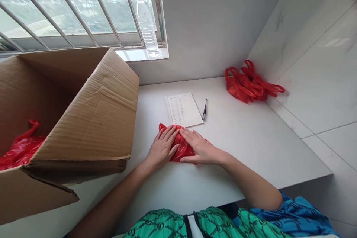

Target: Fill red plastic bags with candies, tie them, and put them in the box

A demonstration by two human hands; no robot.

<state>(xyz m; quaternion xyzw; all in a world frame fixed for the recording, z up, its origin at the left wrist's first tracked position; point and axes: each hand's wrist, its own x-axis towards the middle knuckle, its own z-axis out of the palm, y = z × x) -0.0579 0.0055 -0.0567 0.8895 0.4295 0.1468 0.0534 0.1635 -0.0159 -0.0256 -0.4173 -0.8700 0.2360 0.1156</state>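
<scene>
A crumpled red plastic bag [182, 148] lies flat on the white table [245, 145] in front of me. My left hand [163, 148] rests on its left part with fingers stretched out flat. My right hand [199, 147] lies flat on its right part, fingers extended and pointing left. Both palms press down on the bag; most of it is hidden under them.
A large open cardboard box [92, 119] stands at the left with red bags [19, 148] inside. A printed sheet [184, 109] and a pen [205, 109] lie behind the bag. More red bags [248, 83] sit in the far right corner. A water bottle [146, 22] stands on the windowsill.
</scene>
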